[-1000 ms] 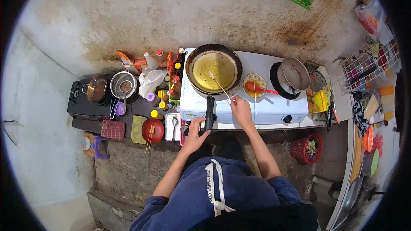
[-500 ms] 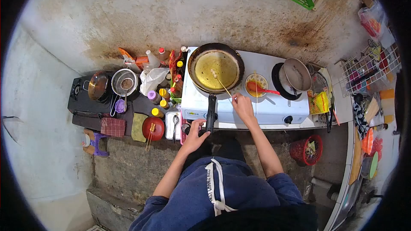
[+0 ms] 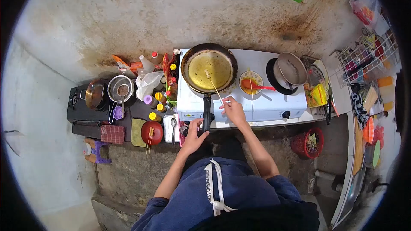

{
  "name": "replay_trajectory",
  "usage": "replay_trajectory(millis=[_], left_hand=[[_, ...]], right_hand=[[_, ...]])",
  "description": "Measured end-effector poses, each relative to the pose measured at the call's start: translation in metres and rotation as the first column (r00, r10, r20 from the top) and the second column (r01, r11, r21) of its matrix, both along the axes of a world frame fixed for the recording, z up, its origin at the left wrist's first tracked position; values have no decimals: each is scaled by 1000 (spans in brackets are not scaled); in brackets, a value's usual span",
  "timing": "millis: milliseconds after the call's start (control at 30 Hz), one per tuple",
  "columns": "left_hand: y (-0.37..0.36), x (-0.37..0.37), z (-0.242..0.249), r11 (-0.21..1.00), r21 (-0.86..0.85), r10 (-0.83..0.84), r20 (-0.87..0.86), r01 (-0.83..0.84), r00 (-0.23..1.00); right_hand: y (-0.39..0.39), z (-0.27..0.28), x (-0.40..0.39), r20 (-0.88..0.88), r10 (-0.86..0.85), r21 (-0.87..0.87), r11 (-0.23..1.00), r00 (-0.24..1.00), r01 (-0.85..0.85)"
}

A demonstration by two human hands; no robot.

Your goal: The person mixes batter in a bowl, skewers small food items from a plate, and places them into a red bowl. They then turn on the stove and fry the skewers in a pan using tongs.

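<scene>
A black frying pan [image 3: 231,55] with yellowish oil in it sits on the white gas stove [image 3: 239,113]. My left hand [image 3: 193,139] is at the end of the pan's black handle, with thumb and fingers bent around it; how firmly they grip is hard to see. A thin wooden skewer [image 3: 216,90] slants over the pan's near rim, its small pale food tip in the oil. Bent fingers of my right hand [image 3: 233,110] pinch the skewer's lower end. Beside that hand, a patterned bowl [image 3: 258,76] contains orange sauce and a red spoon [image 3: 263,87]; another stick lies across it.
A grey pot [image 3: 292,69] stands on the right burner. To the left are a red plate [image 3: 157,129] with skewers, a white tray [image 3: 168,133] with a spoon, several bottles and jars, and a strainer [image 3: 120,88]. A red waste basket [image 3: 302,145] stands on the floor.
The whole view has shifted slightly. My right hand has come a little left and lower along the skewer. My left hand stays by the pan handle, and the skewer tip remains in the oil.
</scene>
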State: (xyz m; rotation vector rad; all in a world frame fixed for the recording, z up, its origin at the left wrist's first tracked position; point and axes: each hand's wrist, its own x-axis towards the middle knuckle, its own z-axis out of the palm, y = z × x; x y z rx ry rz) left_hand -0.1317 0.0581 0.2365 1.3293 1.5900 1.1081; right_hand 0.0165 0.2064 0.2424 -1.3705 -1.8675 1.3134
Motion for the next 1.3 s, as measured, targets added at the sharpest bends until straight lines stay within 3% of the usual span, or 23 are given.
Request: replay_trajectory(millis=[133, 200, 333, 400, 433, 467, 533, 600, 667, 800, 900, 967, 1000, 1067, 1100, 1133, 1200, 1233, 1300], left_hand=[[11, 8, 22, 997, 72, 32, -107, -25, 994], [17, 15, 42, 996, 88, 3, -80, 4, 997], [34, 36, 60, 983, 149, -124, 98, 108, 987], [38, 49, 82, 980, 10, -184, 412, 197, 893], [41, 58, 83, 978, 9, -179, 543, 207, 821], [41, 64, 83, 971, 1, -202, 544, 239, 815], [50, 74, 84, 923, -17, -326, 499, 385, 803], [57, 91, 90, 901, -39, -368, 462, 432, 807], [63, 106, 89, 851, -93, -434, 430, 517, 792], [78, 153, 83, 778, -64, -555, 395, 625, 732], [98, 207, 79, 691, -47, -683, 286, 721, 672], [114, 252, 79, 524, -196, -817, 159, 829, 554], [119, 275, 75, 515, -194, -823, 158, 835, 545], [133, 323, 54, 284, -179, -954, -153, 942, 259], [139, 345, 38, 177, -217, -966, -223, 960, 128], [145, 371, 35, 171, -213, -967, -223, 962, 123], [154, 421, 30, 38, -249, -996, -93, 968, 15], [163, 447, 24, -20, -247, -1000, 20, 969, -15], [178, 494, -4, 28, -184, -998, 53, 983, 38]], right_hand=[[-9, -8, 2, -83, 34, -58, 998, 996, -39], [-14, -2, 6, -54, 14, -89, 996, 998, -18], [-25, 18, 21, 42, 66, 33, 997, 997, -67], [-34, 28, 30, -25, 30, 155, 988, 999, -25], [-37, 36, 39, -72, 49, 112, 993, 996, -40], [-43, 41, 48, -73, 15, 105, 994, 997, -7], [-47, 49, 65, -195, 13, -159, 986, 981, -45], [-52, 46, 87, -201, 9, -99, 995, 979, -30], [-57, 45, 109, -263, 14, -165, 984, 965, -59], [-64, 31, 163, -184, -119, -143, 985, 976, 93], [-69, 38, 222, -195, -236, -94, 971, 952, 221], [-71, 34, 271, -115, -354, 29, 933, 928, 359], [-73, 31, 299, -115, -363, 31, 929, 925, 369], [-71, 27, 359, -106, -519, 12, 853, 848, 523], [-69, 26, 389, -110, -572, 12, 817, 813, 576], [-65, 22, 419, -107, -577, 15, 813, 810, 581], [-56, 11, 473, 11, -673, -10, 739, 739, 673], [-47, 8, 497, 1, -702, 62, 711, 713, 700], [-26, -3, 537, 47, -744, 139, 666, 667, 733]])
